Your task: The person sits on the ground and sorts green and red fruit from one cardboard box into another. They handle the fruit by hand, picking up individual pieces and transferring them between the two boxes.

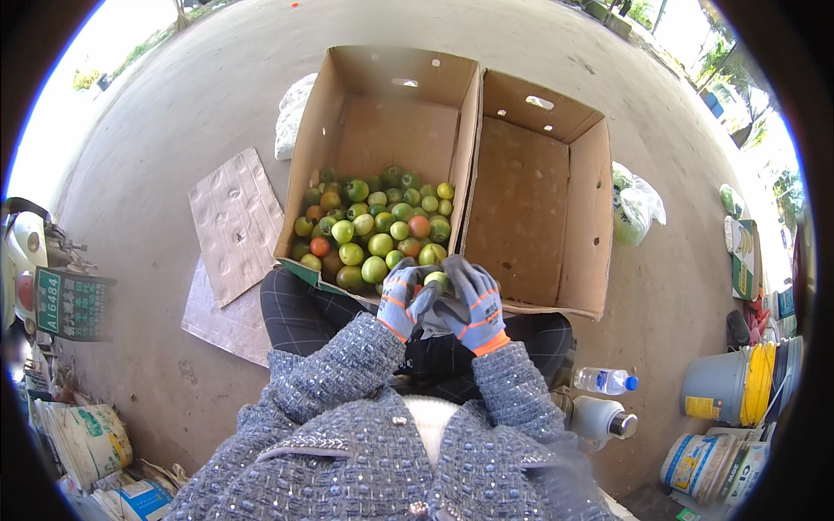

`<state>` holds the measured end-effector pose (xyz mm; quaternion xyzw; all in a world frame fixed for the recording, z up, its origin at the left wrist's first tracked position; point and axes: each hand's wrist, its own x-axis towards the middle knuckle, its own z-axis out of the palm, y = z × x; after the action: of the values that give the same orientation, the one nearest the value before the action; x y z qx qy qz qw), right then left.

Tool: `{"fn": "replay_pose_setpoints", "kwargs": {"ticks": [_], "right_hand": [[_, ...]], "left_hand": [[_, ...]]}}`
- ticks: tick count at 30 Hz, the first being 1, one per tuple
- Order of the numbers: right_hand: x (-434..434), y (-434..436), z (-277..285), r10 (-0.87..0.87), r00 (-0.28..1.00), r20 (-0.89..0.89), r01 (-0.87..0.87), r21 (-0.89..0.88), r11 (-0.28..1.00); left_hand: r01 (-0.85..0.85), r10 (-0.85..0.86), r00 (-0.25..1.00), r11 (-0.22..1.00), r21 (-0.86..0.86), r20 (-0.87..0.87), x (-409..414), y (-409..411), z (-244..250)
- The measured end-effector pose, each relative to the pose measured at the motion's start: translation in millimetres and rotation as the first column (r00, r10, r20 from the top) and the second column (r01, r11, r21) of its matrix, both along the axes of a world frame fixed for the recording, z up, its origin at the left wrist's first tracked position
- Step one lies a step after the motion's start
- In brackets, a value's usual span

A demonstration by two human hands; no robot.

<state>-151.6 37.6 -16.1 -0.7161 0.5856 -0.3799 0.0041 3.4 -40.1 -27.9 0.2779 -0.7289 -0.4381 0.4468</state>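
Observation:
A green tomato (436, 281) sits between my gloved hands at the near edge of the left cardboard box (399, 120). The fingers of my left hand (402, 298) curl against its left side. My right hand (474, 305) bends around its other side. Grey-blue work gloves with orange bands cover both hands. In the near half of that box lies a pile of tomatoes (380, 245), mostly green, a few reddish. The right cardboard box (521, 205) stands against it, its brown bottom showing. The undersides of my fingers are hidden.
Flat cardboard (238, 228) lies on the concrete floor at left. A filled plastic bag (635, 205) rests beyond the right box. Near my right knee are a water bottle (604, 381) and a white flask (599, 418). Buckets (713, 387) line the right; a scooter (26, 260) stands left.

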Motion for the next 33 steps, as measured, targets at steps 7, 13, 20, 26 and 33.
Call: {"fn": "replay_pose_setpoints", "kwargs": {"ticks": [7,13,20,26,33], "right_hand": [[-6.4,2.7,-2.5,-0.262,0.956,0.134,0.254,0.073,0.964],[-47.7,0.0,-35.2,-0.529,0.824,-0.206,0.567,0.344,0.749],[-45.0,-3.7,-35.1,-0.507,0.826,-0.246,0.558,0.484,0.674],[-42.2,-1.4,-31.5,-0.490,0.848,-0.200,0.517,0.516,0.683],[-34.2,3.1,-13.8,-0.239,0.961,0.141,0.213,0.178,0.961]], "left_hand": [[-0.045,0.197,0.922,0.910,-0.412,0.333,-3.7,-12.1,-3.4],[0.320,0.191,0.357,0.895,-0.312,0.914,-29.9,-51.4,9.4],[0.399,0.321,0.094,0.855,-0.331,0.943,-56.8,-56.9,-8.0],[0.200,0.400,0.360,0.849,-0.488,0.843,-42.9,-48.0,-16.2],[-0.128,0.163,0.969,0.975,-0.183,0.188,-13.7,-23.6,-14.1]]}}
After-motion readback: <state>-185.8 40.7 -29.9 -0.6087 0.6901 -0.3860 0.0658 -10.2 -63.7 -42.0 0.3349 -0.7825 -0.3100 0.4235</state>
